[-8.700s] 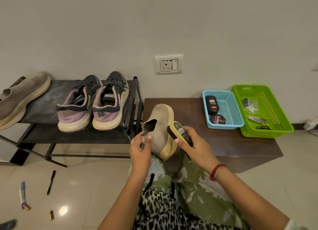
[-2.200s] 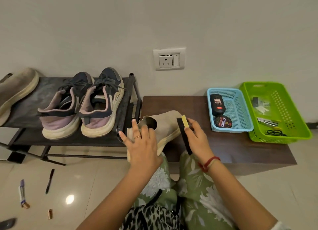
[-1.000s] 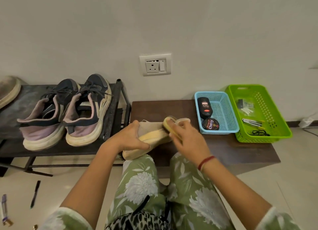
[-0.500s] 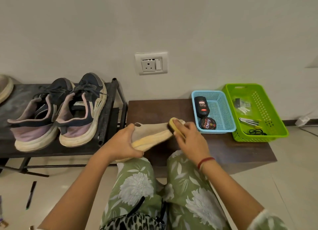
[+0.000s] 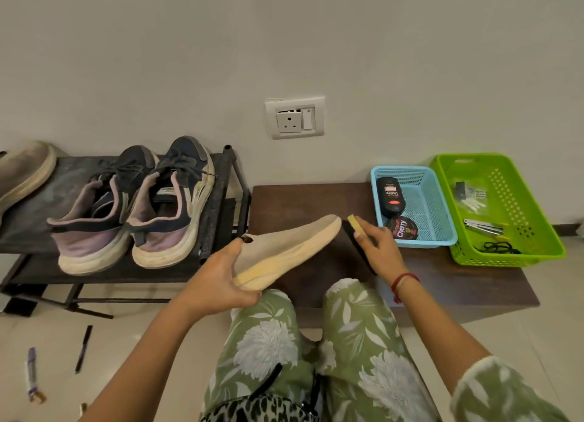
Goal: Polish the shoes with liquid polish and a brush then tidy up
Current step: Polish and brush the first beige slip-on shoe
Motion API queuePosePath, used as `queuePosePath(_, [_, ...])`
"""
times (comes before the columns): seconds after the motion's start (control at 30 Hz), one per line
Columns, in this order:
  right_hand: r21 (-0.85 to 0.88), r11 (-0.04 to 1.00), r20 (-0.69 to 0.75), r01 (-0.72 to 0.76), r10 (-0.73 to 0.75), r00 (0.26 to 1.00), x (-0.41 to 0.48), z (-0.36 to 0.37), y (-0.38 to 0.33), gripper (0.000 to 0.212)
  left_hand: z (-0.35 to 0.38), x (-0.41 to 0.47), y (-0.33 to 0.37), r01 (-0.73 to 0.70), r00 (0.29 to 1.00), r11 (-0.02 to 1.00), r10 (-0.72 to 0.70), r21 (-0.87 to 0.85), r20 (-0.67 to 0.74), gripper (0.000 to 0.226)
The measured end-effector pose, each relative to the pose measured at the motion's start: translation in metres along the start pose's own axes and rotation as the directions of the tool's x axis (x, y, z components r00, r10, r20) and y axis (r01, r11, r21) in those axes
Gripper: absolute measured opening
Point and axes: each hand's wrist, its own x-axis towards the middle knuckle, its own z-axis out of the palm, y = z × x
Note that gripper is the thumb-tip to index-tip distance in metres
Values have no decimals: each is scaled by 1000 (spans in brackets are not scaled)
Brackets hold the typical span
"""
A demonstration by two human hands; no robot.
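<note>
Rack (image 5: 41, 197) at left bears sneakers (image 5: 136, 206); desk (image 5: 316, 200) at right bears left basket (image 5: 423, 244), holding bottle (image 5: 390, 197) and tin (image 5: 403, 228), beside right basket (image 5: 505, 261).

The left hand (image 5: 221, 282) gripped the heel end of a beige shoe (image 5: 290, 244), thumb on top, forearm stretched forward. The right hand (image 5: 379, 247), red thread at the wrist, curled round a shoe brush (image 5: 354, 228).

Four shoes (image 5: 284, 251) (image 5: 94, 213) (image 5: 167, 213) (image 5: 22, 175); two baskets (image 5: 423, 241) (image 5: 505, 261); one brush (image 5: 355, 228).
</note>
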Motion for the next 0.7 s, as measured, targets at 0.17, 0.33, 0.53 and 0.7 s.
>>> queuePosePath(0.17, [58,940,-57,337,-334,941,-35,3,-29,42,2,1,-1,36,999,999,-36,3,1,51])
queuePosePath(0.33, [-170,985,9,-27,29,1000,4,7,-10,42,4,3,-4,-27,998,1000,27,-10,59,47])
queuePosePath(0.53, [-75,994,-83,82,-88,993,-9,14,-21,40,8,-4,-9,-53,999,997,53,-63,0,48])
queuePosePath(0.7, [-159,985,-107,-65,48,993,-13,14,-13,41,12,-13,-14,-62,997,988,54,-142,-59,65])
